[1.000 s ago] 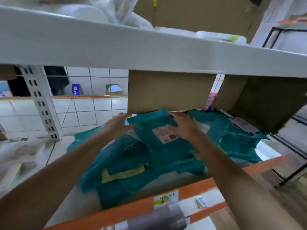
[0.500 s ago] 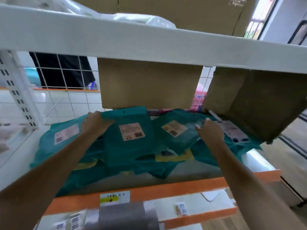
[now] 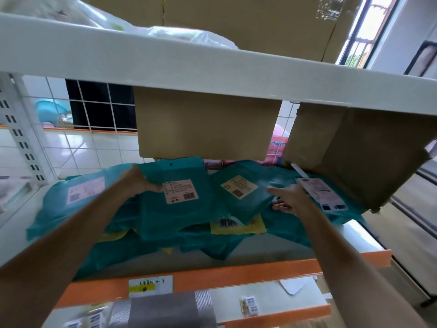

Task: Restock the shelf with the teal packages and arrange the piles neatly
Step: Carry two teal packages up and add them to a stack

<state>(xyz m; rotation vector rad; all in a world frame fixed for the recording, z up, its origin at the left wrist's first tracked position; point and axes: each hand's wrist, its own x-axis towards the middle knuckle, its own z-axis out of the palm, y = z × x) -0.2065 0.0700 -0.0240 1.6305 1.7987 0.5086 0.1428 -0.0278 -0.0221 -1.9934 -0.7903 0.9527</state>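
The teal packages (image 3: 78, 221) lie in a loose, overlapping heap on the shelf (image 3: 236, 273), in front of the cardboard box (image 3: 208, 129) standing at its back. The left hand (image 3: 139, 183) grips the left edge of the top package (image 3: 175, 216), directly in front of that box, with the thumb on top. The right hand (image 3: 290, 197) is open with its fingers stretched out in front of the box's right corner, beside a second package (image 3: 246, 200). Whether it touches that package cannot be told.

The slick bags probably slide easily. Pulling the top package sideways could drag its neighbours along, and the ones overhanging the front of the heap, farthest from the box, could slip off the shelf.

The left fingers under the package are hidden, as are the lower layers. A tilted carton (image 3: 354, 150) to the right of the box covers the heap's far end. The label print is too blurred to read.
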